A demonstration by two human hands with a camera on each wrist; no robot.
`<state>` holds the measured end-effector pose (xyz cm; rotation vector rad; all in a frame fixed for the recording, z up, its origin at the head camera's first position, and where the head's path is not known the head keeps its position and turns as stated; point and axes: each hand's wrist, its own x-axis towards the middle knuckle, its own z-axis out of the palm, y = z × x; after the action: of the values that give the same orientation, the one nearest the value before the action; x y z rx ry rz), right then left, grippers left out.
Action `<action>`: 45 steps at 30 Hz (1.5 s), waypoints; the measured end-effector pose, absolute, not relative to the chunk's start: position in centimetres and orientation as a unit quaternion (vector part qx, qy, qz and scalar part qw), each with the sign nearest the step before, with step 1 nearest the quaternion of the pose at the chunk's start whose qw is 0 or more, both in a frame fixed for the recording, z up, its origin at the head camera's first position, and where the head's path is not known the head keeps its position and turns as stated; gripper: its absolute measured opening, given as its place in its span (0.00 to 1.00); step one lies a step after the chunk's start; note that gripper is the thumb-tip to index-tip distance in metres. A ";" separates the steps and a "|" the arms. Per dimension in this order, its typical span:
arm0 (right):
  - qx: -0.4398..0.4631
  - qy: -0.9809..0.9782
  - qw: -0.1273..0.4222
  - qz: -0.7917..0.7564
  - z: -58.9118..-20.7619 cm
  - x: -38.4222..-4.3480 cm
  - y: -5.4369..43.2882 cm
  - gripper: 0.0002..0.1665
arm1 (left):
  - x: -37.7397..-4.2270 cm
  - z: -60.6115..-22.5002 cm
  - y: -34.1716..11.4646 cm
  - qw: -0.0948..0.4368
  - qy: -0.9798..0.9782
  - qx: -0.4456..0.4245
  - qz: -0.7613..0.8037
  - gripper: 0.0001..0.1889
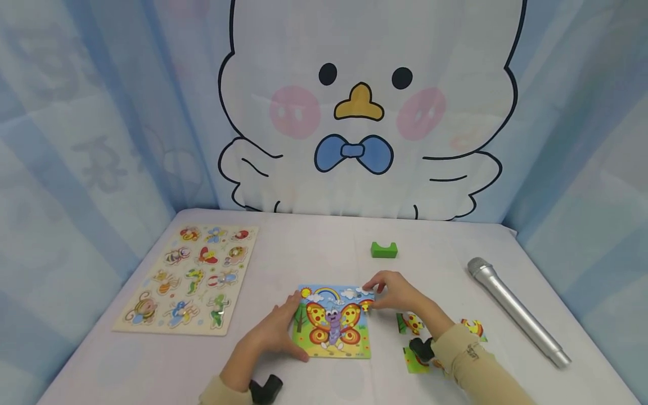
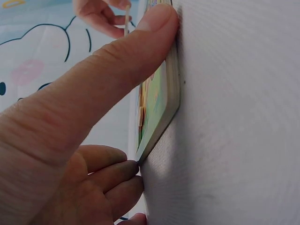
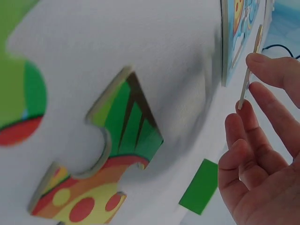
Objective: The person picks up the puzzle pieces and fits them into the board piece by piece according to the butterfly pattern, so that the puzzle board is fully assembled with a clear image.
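A square butterfly puzzle board lies flat on the white table, its picture showing a purple butterfly under a rainbow. My left hand holds it along the left side, thumb at the near left corner and fingers along the left edge. In the left wrist view the thumb presses on the board's edge. Over the board's far right corner, my right hand pinches a thin puzzle piece between thumb and fingers. The piece is seen edge-on in the right wrist view.
Loose puzzle pieces lie right of the board, partly under the right forearm. A silver microphone rests at the far right. Beyond the board stands a green notched block. A wooden insect puzzle tray occupies the left side.
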<state>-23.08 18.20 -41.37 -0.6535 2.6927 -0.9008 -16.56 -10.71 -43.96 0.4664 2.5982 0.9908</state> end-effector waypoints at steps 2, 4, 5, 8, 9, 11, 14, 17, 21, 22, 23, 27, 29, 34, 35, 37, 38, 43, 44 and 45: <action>-0.227 0.916 0.117 -0.308 -41.4 -23.3 17.7 0.20 | -16.6 -44.0 -10.8 0.158 0.910 0.163 0.347 0.65; -0.233 0.915 0.121 -0.308 -41.5 -23.4 17.1 0.19 | -16.6 -44.0 -10.8 0.156 0.910 0.164 0.348 0.65; -0.235 0.914 0.122 -0.306 -41.5 -23.5 16.9 0.19 | -16.6 -44.0 -10.9 0.156 0.909 0.164 0.349 0.65; -0.237 0.912 0.130 -0.308 -41.6 -23.7 16.2 0.19 | -16.7 -44.1 -10.9 0.155 0.908 0.168 0.350 0.65; -0.241 0.912 0.131 -0.307 -41.7 -23.8 16.0 0.19 | -16.7 -44.2 -10.9 0.154 0.908 0.170 0.351 0.65; -0.240 0.912 0.134 -0.305 -41.9 -23.8 15.7 0.18 | -16.8 -44.3 -10.9 0.153 0.908 0.173 0.351 0.65; -0.234 0.915 0.137 -0.299 -42.0 -23.8 15.3 0.18 | -16.7 -44.3 -10.9 0.152 0.907 0.174 0.352 0.65; -0.225 0.917 0.141 -0.297 -42.1 -23.8 14.9 0.17 | -16.6 -44.3 -10.9 0.153 0.907 0.171 0.352 0.65; -0.220 0.919 0.142 -0.295 -42.1 -23.7 14.7 0.17 | -16.6 -44.2 -10.8 0.158 0.908 0.167 0.351 0.65; -0.218 0.920 0.143 -0.293 -42.0 -23.7 14.7 0.17 | -16.7 -44.2 -10.8 0.159 0.908 0.167 0.351 0.65; -0.213 0.921 0.143 -0.293 -42.0 -23.6 14.6 0.17 | -16.7 -44.2 -10.7 0.159 0.908 0.166 0.351 0.65; -0.194 0.927 0.144 -0.286 -42.0 -23.6 14.3 0.17 | -16.7 -44.3 -10.7 0.158 0.909 0.164 0.349 0.65; -0.187 0.930 0.143 -0.281 -42.0 -23.6 14.1 0.16 | -16.7 -44.3 -10.7 0.158 0.910 0.162 0.348 0.65; -0.187 0.942 0.138 -0.241 -42.1 -23.6 13.7 0.16 | -16.7 -44.2 -10.7 0.161 0.910 0.158 0.348 0.65; -0.188 0.944 0.138 -0.233 -42.2 -23.5 13.6 0.16 | -16.6 -44.2 -10.7 0.162 0.910 0.157 0.348 0.65; -0.188 0.948 0.138 -0.219 -42.1 -23.4 13.5 0.16 | -16.6 -44.2 -10.7 0.165 0.910 0.157 0.348 0.65; -0.186 0.949 0.138 -0.215 -42.1 -23.4 13.5 0.16 | -16.6 -44.2 -10.6 0.165 0.909 0.158 0.348 0.65; -0.180 0.952 0.135 -0.206 -41.9 -23.3 13.4 0.16 | -16.6 -44.1 -10.6 0.163 0.908 0.163 0.350 0.65; -0.181 0.952 0.133 -0.206 -41.9 -23.3 13.4 0.16 | -16.6 -44.0 -10.6 0.163 0.908 0.163 0.351 0.65; -0.182 0.952 0.132 -0.207 -41.8 -23.3 13.4 0.17 | -16.6 -44.0 -10.6 0.162 0.908 0.162 0.350 0.65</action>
<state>-23.27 13.37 -41.82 -0.5286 2.7634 -0.6020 -16.58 -10.61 -44.05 0.4619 2.5912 0.9986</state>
